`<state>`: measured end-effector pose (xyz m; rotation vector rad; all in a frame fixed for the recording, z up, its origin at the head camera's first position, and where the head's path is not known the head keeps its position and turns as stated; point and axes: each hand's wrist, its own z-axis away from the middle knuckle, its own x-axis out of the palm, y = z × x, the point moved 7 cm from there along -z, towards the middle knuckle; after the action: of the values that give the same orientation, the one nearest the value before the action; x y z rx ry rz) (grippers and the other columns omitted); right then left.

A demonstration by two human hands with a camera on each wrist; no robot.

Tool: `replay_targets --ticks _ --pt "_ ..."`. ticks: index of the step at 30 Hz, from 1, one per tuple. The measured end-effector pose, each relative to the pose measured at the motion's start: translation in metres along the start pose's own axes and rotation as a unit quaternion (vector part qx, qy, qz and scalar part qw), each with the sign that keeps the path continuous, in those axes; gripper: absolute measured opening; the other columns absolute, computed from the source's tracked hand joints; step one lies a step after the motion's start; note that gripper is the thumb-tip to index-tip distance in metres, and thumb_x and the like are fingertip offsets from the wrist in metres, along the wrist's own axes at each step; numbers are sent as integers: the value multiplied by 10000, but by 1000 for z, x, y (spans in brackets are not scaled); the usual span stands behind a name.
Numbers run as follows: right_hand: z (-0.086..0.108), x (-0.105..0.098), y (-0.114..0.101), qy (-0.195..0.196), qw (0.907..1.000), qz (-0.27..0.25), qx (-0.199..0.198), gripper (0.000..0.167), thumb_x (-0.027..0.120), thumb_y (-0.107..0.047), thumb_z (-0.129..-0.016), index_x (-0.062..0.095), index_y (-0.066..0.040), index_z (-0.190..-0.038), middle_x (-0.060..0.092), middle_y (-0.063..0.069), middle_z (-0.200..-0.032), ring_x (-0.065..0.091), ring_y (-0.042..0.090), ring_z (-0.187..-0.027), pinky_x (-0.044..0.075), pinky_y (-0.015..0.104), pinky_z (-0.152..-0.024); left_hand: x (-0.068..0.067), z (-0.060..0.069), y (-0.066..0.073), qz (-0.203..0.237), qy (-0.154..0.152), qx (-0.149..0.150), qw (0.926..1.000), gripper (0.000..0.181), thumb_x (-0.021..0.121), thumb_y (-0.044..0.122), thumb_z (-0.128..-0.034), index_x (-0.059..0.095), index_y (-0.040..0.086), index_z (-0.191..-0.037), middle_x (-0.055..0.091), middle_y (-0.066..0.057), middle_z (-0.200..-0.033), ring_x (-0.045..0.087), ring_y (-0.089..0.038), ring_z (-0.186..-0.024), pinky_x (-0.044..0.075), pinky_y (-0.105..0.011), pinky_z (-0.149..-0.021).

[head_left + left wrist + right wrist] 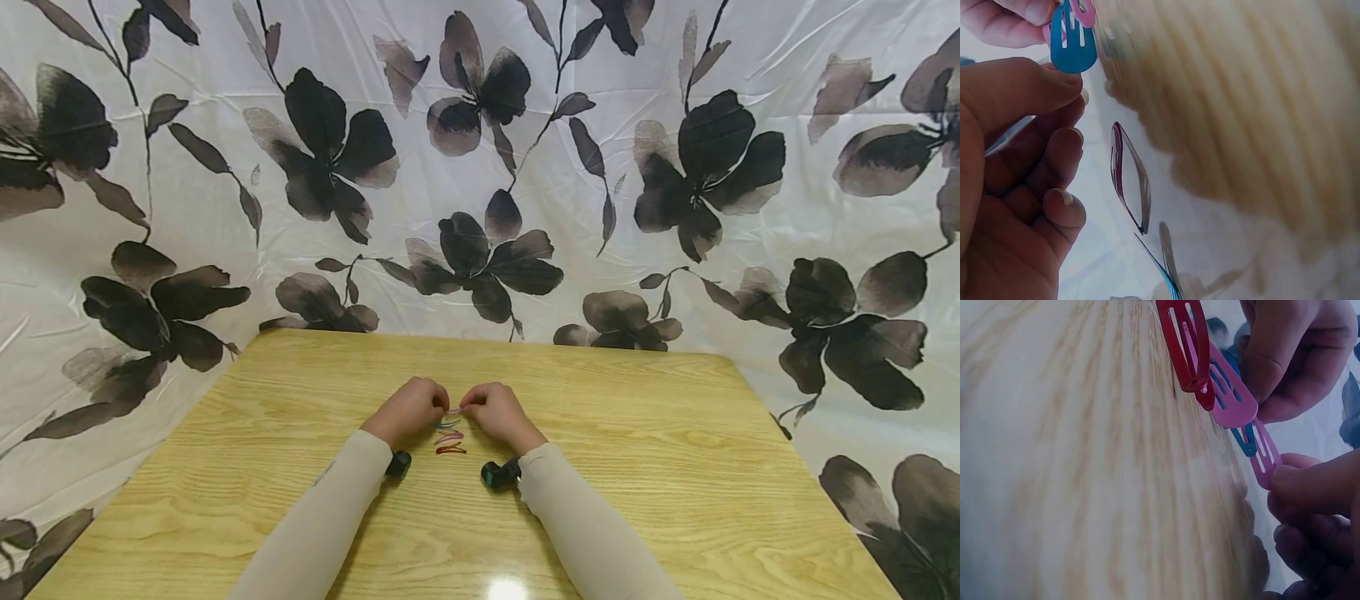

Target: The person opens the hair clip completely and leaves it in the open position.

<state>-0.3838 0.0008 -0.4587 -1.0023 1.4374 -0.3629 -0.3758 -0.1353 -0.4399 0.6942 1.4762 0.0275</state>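
Both hands meet near the middle of the table. A pink hair clip (454, 411) spans the gap between the left hand (411, 410) and the right hand (501, 412), its ends pinched by their fingertips. The right thumb lies on this clip (1264, 456) in the right wrist view; its far end is hidden behind other clips. Towards the body, a blue clip (444, 425), a pink-purple clip (449, 437) and a red clip (451, 448) form a column on the table. In the left wrist view, the left hand's (1022, 162) other fingers are loosely bent.
The wooden table (637, 433) extends on both sides of the hands, and a floral cloth (480, 183) hangs behind its far edge. In the left wrist view, a purple clip (1117, 156) and another blue clip (1163, 272) stand beyond the left fingertips.
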Motion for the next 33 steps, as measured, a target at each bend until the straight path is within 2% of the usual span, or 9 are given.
replay_targets --ticks 13,21,28,33 --pt "-2 2 0 -58 9998 191 40 94 682 -183 -904 757 -168 -848 717 -29 -883 629 150 -863 502 338 -798 1 -1 1 -34 -122 41 9999 172 598 7 -869 722 120 -828 670 17 -813 555 -119 -719 486 -316 -687" --pt "-1 2 -1 -75 9997 221 2 90 689 -202 -902 759 -162 -862 721 -28 -897 631 152 -871 501 333 -796 0 -2 0 -74 -109 -14 9999 169 601 13 -862 720 125 -818 675 11 -822 567 -123 -737 496 -324 -710" --pt "-1 2 -3 -139 9996 228 -4 90 687 -206 -904 756 -151 -924 719 -20 -944 638 162 -914 506 348 -831 -4 1 -2 -73 -47 -84 9999 93 643 78 -894 734 100 -891 699 -12 -890 603 -134 -797 519 -346 -759" --pt "-1 1 -4 -139 9996 262 -39 102 682 -205 -910 751 -139 -945 715 -7 -971 638 178 -932 507 360 -843 -10 3 -5 99 -31 -203 9997 111 629 83 -898 733 85 -937 683 -17 -890 564 -136 -750 493 -320 -724"
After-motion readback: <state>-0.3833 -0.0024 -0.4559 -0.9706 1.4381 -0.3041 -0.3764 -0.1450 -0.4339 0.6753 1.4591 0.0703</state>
